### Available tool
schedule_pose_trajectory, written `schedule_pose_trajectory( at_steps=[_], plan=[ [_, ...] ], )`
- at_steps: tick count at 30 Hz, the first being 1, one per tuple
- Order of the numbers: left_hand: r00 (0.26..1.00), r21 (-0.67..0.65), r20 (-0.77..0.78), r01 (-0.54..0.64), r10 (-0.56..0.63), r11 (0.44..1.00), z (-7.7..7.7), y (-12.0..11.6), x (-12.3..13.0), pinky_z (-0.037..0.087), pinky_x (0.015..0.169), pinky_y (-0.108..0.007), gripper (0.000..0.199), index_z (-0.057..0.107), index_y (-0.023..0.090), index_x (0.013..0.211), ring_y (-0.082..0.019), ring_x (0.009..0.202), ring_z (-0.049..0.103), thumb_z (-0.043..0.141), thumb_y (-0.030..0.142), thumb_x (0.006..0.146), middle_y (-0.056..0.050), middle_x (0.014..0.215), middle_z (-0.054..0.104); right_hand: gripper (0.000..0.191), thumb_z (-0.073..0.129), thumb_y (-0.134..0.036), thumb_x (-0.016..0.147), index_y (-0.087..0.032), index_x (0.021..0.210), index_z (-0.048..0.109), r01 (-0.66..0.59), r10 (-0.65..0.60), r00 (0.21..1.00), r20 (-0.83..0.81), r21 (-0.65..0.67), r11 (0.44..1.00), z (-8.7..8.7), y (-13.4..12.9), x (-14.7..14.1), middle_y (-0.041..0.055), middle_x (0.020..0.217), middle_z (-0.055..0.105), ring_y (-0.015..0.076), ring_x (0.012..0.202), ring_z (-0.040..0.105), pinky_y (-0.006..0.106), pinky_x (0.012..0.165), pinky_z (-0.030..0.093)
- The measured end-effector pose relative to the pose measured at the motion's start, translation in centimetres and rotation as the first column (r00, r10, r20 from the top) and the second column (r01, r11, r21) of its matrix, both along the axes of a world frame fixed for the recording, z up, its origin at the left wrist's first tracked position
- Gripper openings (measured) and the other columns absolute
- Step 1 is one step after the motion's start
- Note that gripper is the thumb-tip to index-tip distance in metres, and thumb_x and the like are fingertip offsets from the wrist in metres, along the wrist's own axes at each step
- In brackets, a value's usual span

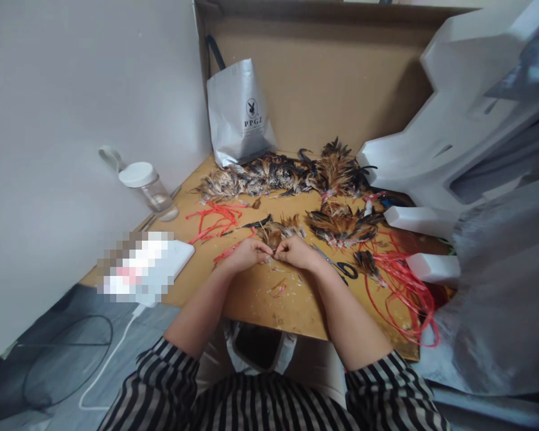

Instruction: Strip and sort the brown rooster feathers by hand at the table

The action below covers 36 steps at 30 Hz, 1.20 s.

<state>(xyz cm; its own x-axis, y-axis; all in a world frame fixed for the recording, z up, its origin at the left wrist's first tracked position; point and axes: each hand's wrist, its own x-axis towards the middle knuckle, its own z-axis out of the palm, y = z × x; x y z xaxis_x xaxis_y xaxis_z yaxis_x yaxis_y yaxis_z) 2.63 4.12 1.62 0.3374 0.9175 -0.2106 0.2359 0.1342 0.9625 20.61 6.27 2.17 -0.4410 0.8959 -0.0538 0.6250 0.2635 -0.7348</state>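
My left hand (pixel 250 254) and my right hand (pixel 296 252) meet near the middle of the table, fingertips pinched almost together. Between them they hold the base of a small bunch of brown feathers (pixel 284 228), which fans out away from me. What exactly lies in the fingertips is too small to make out. Just right of my right hand lie black-handled scissors (pixel 345 269), partly covered by the wrist. Beyond that hand rests a larger brown and black feather bunch (pixel 341 226). Red plastic string (pixel 233 246) shows beside my left hand.
A long feather pile (pixel 269 175) lines the back, below a silver bag (pixel 239 114). Left stand a lidded clear cup (pixel 148 188) and a white device (pixel 179 254) with a cable. Red strands (pixel 404 287) hang over the right edge, near white foam pieces (pixel 433 267).
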Motion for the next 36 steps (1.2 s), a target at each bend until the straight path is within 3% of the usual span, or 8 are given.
schedule_pose_trajectory(
  at_steps=[6,11,14,19,26,36],
  plan=[
    [0.999,0.060,-0.030,-0.032,0.033,0.998,-0.4,-0.3,0.0,0.037,0.053,-0.022,0.023,0.067,0.012,0.072,-0.009,0.052,0.049,0.071,0.025,0.054,0.000,0.059,0.061,0.015,0.056,-0.028,0.065,-0.015,0.060,0.064,0.027,-0.025,0.998,-0.059,0.038,0.999,0.9,-1.0,-1.2,-0.0014,0.054,0.057,0.0079,0.049,0.043,0.020,0.047,0.029],
    [0.996,0.107,-0.072,-0.034,0.042,0.994,-0.7,-0.2,0.0,0.033,0.049,-0.021,0.022,0.065,0.012,0.068,-0.008,0.048,0.045,0.070,0.029,0.057,0.001,0.053,0.057,0.021,0.055,-0.031,0.068,-0.013,0.060,0.061,0.060,-0.074,0.972,-0.224,-0.067,0.996,1.3,-1.1,-1.5,-0.0025,0.048,0.051,0.0068,0.045,0.038,0.020,0.045,0.029],
    [0.999,0.097,-0.038,-0.018,0.022,0.995,-0.9,0.0,-0.2,0.035,0.050,-0.021,0.023,0.064,0.012,0.068,-0.008,0.048,0.046,0.070,0.031,0.058,0.001,0.053,0.057,0.022,0.051,-0.031,0.071,-0.013,0.069,0.064,0.031,-0.064,0.953,-0.298,-0.115,0.993,1.5,-0.9,-1.1,-0.0034,0.047,0.050,0.0069,0.043,0.039,0.020,0.046,0.030],
    [1.000,0.079,-0.010,-0.003,0.004,0.997,-0.4,-0.2,-0.2,0.036,0.052,-0.021,0.023,0.062,0.011,0.067,-0.008,0.049,0.048,0.069,0.031,0.059,0.000,0.054,0.057,0.018,0.054,-0.021,0.067,-0.015,0.077,0.068,-0.121,0.115,0.972,-0.207,-0.017,0.993,0.8,-0.5,-0.6,-0.0010,0.062,0.061,0.0082,0.053,0.048,0.019,0.054,0.036],
    [0.999,0.061,0.034,-0.008,0.006,0.998,-0.2,-0.3,-0.1,0.037,0.052,-0.020,0.021,0.058,0.011,0.068,-0.008,0.050,0.049,0.067,0.029,0.061,0.000,0.055,0.057,0.011,0.058,-0.020,0.066,-0.015,0.070,0.067,-0.104,0.112,0.988,-0.101,0.083,0.991,-0.3,0.2,-0.4,0.0004,0.062,0.063,0.0098,0.056,0.051,0.019,0.054,0.037],
    [0.994,-0.028,0.073,-0.078,0.080,0.997,0.2,-0.2,0.2,0.040,0.051,-0.019,0.020,0.056,0.011,0.066,-0.007,0.049,0.052,0.070,0.023,0.057,-0.001,0.054,0.059,0.015,0.060,-0.025,0.065,-0.015,0.070,0.069,-0.174,0.168,0.977,-0.133,-0.042,0.984,0.0,0.1,0.2,0.0003,0.063,0.065,0.0093,0.055,0.052,0.020,0.055,0.039]
  ],
)
